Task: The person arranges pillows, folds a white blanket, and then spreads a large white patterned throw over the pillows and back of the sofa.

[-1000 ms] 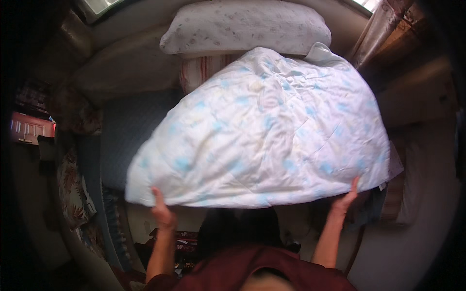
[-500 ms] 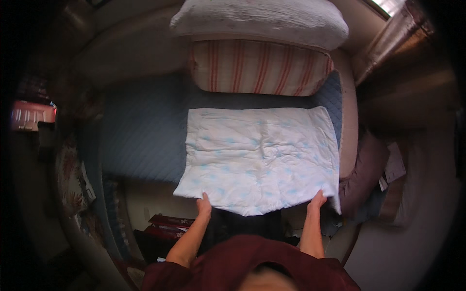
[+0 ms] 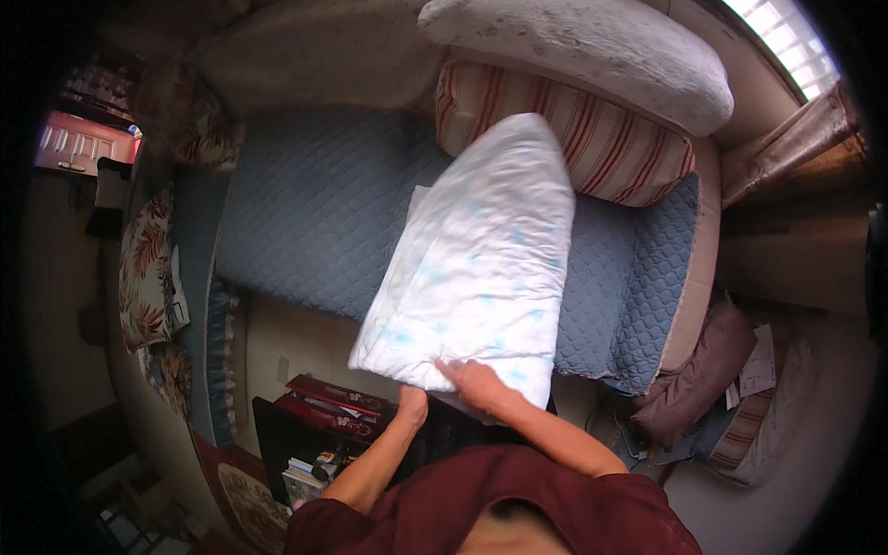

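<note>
A small white quilt (image 3: 481, 268) with pale blue spots is folded over lengthwise above the blue sofa. Its far end is raised and blurred by motion. My left hand (image 3: 413, 403) grips the near edge from below, its fingers partly hidden behind the fabric. Close beside it, my right hand (image 3: 476, 384) is closed on the folded layer near the same edge, knuckles up. Part of a lower layer peeks out along the left side of the fold.
A blue quilted cover (image 3: 305, 213) lies on the sofa. Behind it rest a red-striped cushion (image 3: 592, 139) and a long whitish bolster (image 3: 592, 51). A mauve pillow (image 3: 698, 375) is at right. Dark red boxes (image 3: 328, 407) and books (image 3: 303, 481) stand near my left forearm.
My right hand has swung left across to my left hand, carrying its side of the quilt over. The spread quilt is now folded and narrower. The view has turned slightly.
</note>
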Available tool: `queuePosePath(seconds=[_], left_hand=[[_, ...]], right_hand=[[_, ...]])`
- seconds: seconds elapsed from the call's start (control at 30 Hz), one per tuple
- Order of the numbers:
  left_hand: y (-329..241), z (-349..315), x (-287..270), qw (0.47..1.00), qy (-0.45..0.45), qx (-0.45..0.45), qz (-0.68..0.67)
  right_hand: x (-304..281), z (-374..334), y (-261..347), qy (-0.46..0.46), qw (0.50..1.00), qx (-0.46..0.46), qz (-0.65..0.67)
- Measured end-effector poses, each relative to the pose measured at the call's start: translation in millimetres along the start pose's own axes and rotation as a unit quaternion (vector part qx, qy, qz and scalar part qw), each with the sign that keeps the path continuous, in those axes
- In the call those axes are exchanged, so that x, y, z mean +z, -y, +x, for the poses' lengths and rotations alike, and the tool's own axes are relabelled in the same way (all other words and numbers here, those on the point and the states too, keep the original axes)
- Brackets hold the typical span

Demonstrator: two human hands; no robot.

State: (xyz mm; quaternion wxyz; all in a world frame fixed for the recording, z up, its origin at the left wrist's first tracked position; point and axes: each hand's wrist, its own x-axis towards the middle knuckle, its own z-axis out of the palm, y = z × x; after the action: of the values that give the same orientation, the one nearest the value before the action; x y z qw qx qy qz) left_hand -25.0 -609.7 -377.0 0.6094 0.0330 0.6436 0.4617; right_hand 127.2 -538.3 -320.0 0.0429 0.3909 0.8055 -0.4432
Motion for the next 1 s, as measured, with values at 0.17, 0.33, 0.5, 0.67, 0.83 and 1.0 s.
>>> queuePosePath(seconds=[0.17, 0.33, 0.5, 0.67, 0.83, 1.0], left_hand=[[-0.6, -18.4, -6.9, 0.988, -0.008, -0.091, -0.123], [-18.1, -13.1, -18.0, 0.953, 0.226, -0.109, -0.173], [-54.6, -3.6, 7.9, 0.97, 0.171, -0.143, 0.094], [-70.6, -1.8, 41.5, 0.991, 0.055, -0.064, 0.103], [-104.8, -11.9, 38.6, 0.996, 0.082, -0.037, 0.002], [-98.9, -8.1, -24.2, 0.998, 0.015, -0.048, 0.038]], right_hand=[[22.4, -12.6, 8.3, -0.038, 0.999, -0.012, -0.018], [14.3, -23.8, 16.3, -0.072, 0.995, 0.011, -0.066], [13.7, -28.1, 7.8, -0.104, 0.992, 0.004, 0.065], [12.2, -59.1, -79.9, -0.308, 0.836, 0.275, 0.363], [36.7, -90.5, -98.4, -0.168, 0.423, 0.209, 0.866], [58.4, -77.7, -73.6, -0.158, 0.445, 0.202, 0.858]])
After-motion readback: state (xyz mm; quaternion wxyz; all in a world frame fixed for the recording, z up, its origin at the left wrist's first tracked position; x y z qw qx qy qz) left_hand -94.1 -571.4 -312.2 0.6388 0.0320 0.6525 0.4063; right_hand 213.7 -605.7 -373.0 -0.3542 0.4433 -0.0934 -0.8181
